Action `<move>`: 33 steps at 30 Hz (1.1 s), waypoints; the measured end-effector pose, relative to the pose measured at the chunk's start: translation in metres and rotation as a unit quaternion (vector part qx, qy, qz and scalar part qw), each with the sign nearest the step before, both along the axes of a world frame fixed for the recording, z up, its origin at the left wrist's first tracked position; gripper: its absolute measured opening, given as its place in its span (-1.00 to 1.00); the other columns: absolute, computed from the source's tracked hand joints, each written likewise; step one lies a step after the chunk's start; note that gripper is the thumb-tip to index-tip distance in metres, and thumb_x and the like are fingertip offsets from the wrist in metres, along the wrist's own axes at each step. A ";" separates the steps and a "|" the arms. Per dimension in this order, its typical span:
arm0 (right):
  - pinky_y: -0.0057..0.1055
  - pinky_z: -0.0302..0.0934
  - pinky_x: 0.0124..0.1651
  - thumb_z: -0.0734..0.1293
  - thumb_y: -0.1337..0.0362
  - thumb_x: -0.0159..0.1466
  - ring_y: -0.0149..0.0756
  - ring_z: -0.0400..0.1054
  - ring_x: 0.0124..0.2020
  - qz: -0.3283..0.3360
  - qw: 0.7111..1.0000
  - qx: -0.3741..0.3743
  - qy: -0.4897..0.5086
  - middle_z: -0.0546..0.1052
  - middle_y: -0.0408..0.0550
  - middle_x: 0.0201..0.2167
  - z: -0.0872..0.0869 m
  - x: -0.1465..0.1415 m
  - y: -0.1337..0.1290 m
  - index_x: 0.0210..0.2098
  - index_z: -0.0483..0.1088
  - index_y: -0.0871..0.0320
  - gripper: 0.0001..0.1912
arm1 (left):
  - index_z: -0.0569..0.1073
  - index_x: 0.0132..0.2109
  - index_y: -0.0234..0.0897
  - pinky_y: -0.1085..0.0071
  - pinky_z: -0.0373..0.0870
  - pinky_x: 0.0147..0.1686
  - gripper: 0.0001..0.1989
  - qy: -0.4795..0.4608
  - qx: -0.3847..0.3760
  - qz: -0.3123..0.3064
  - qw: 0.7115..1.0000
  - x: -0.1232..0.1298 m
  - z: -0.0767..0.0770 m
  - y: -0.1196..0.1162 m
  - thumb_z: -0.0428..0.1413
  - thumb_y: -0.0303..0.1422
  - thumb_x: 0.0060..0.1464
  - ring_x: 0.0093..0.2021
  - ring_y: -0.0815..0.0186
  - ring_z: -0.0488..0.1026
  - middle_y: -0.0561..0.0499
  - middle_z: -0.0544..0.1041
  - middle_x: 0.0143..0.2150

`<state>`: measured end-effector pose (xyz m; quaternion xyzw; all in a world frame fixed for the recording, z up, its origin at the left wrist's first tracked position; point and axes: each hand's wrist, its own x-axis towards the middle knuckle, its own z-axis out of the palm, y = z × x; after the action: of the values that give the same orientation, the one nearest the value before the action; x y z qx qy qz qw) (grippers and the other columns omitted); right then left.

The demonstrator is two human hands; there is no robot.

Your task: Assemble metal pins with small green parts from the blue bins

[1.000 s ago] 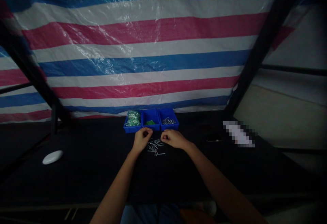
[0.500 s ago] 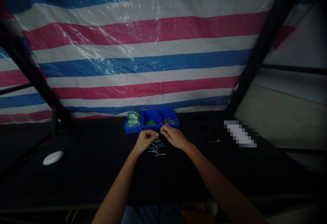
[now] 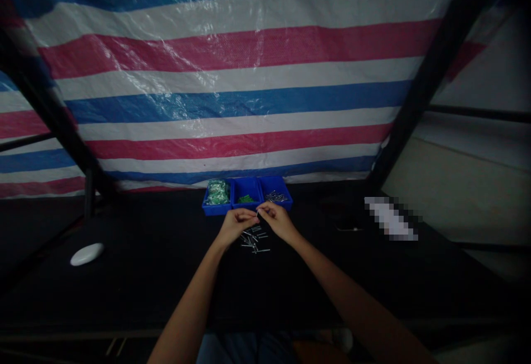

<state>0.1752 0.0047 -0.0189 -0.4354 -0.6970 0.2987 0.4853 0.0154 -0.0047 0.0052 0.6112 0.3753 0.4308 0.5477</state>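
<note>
Blue plastic bins (image 3: 211, 209) stand at 12 o'clock from the left hand (image 3: 236, 225) and right hand (image 3: 277, 221); both pinch closed, fingertips (image 3: 253, 216) meeting on something small and dark (image 3: 259, 216), too dim to tell its axis; loose metal pins (image 3: 254, 240) lie at 6 o'clock, just below.

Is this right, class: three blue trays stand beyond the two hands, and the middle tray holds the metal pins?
No: the metal pins lie in the right tray; the middle tray holds green pieces, as the head view shows. The rest stands.
</note>
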 end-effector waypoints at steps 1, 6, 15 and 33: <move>-0.46 0.16 -0.43 0.18 0.09 0.15 -0.37 0.29 -0.42 0.006 1.000 -0.005 0.015 0.43 -0.09 -0.41 0.001 -0.001 0.000 -0.33 0.35 0.13 -0.73 | 0.45 -0.32 -0.42 0.39 0.36 -0.28 -0.68 0.000 0.000 0.001 1.000 0.000 0.000 0.000 0.23 -0.29 -0.25 -0.37 0.31 0.47 -0.08 0.54 -0.39; -0.50 0.13 -0.54 0.21 0.04 0.10 -0.37 0.28 -0.46 0.023 0.994 -0.055 0.087 0.42 -0.11 -0.46 0.006 -0.005 -0.004 -0.38 0.35 0.13 -0.71 | 0.43 -0.31 -0.40 0.39 0.35 -0.28 -0.69 0.000 -0.004 -0.002 1.000 0.000 0.000 0.000 0.22 -0.30 -0.23 -0.37 0.31 0.47 -0.07 0.54 -0.39; -0.55 0.04 -0.63 0.29 0.03 0.01 -0.47 0.20 -0.58 0.029 0.985 -0.085 0.149 0.38 -0.16 -0.55 0.014 -0.007 -0.010 -0.45 0.35 0.14 -0.72 | 0.45 -0.34 -0.40 0.45 0.29 -0.32 -0.73 0.013 0.040 -0.011 0.999 0.001 -0.003 0.002 0.19 -0.28 -0.18 -0.39 0.39 0.39 -0.03 0.49 -0.40; -0.53 -0.04 -0.61 0.33 0.20 0.01 -0.50 0.11 -0.67 0.039 0.999 0.005 0.036 0.33 -0.20 -0.69 0.007 -0.003 -0.016 -0.48 0.43 0.19 -0.83 | 0.40 -0.16 -0.35 0.40 0.28 -0.22 -0.64 -0.080 0.016 0.029 0.996 -0.004 0.000 0.005 0.20 -0.33 -0.18 -0.30 0.33 0.43 -0.03 0.52 -0.37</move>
<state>0.1721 -0.0112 -0.0123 -0.3946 -0.6967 0.3295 0.5004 0.0112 -0.0001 0.0050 0.5725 0.3402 0.5002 0.5535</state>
